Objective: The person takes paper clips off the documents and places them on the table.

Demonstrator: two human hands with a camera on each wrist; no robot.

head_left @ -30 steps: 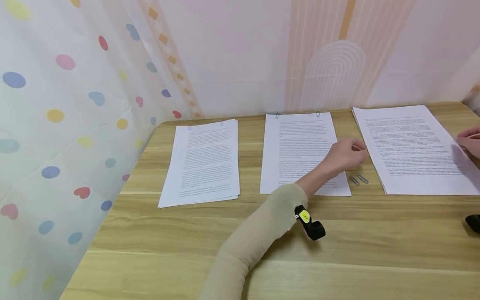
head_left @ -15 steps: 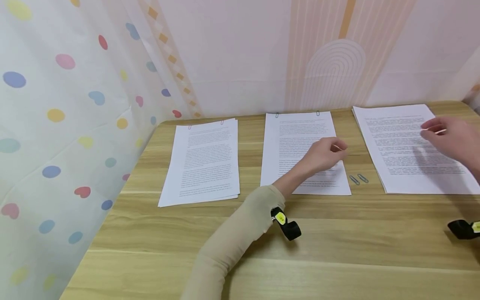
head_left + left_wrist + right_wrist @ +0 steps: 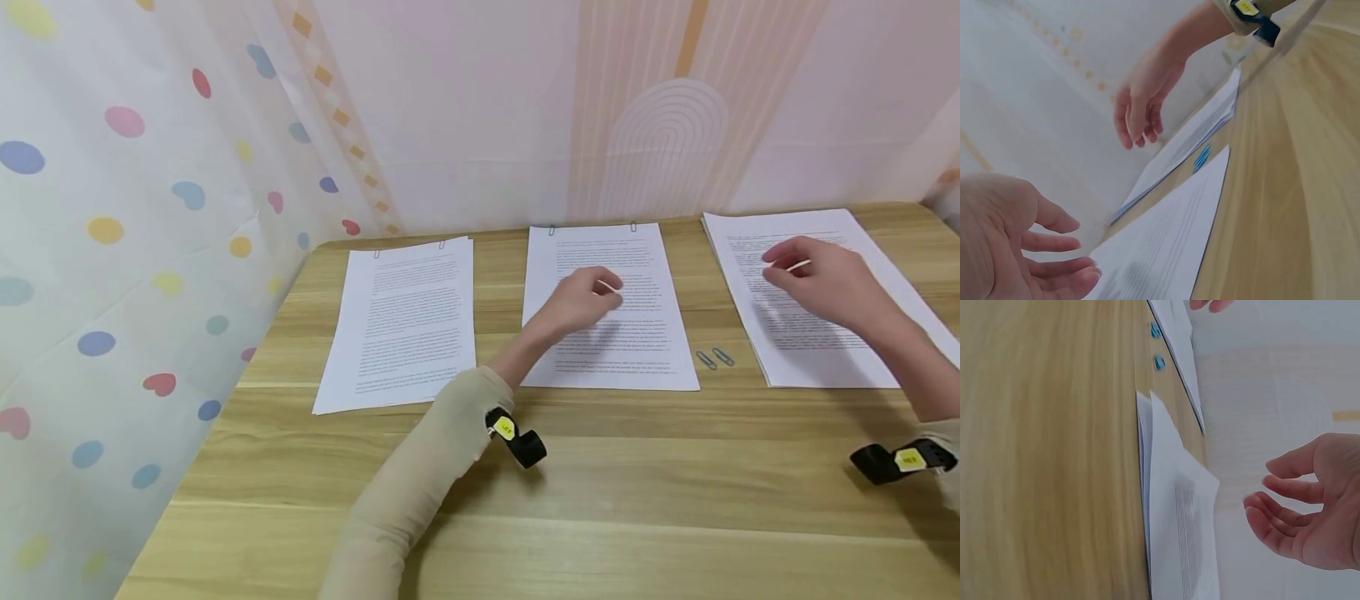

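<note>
Three stacks of printed sheets lie in a row on the wooden table [image 3: 600, 492]: a left stack [image 3: 405, 325], a middle stack [image 3: 637, 350] and a right stack [image 3: 787, 342]. My left hand [image 3: 581, 298] hovers over the middle stack with loosely bent fingers and holds nothing; the left wrist view shows its palm [image 3: 1016, 250] empty. Above the right stack, my right hand [image 3: 813, 279] hangs with relaxed fingers, and it is also empty in the right wrist view [image 3: 1310, 506]. Two paper clips [image 3: 714, 358] lie on the wood between the middle and right stacks.
Small clips hold the top edges of the left stack [image 3: 442, 245] and the middle stack [image 3: 633, 227]. A spotted curtain [image 3: 127, 250] hangs along the table's left side, with a wall right behind the papers. Bare wood runs along the front of the table.
My left hand has moved left from beside the two loose clips to over the middle stack. My right hand has come in from the right edge to above the right stack.
</note>
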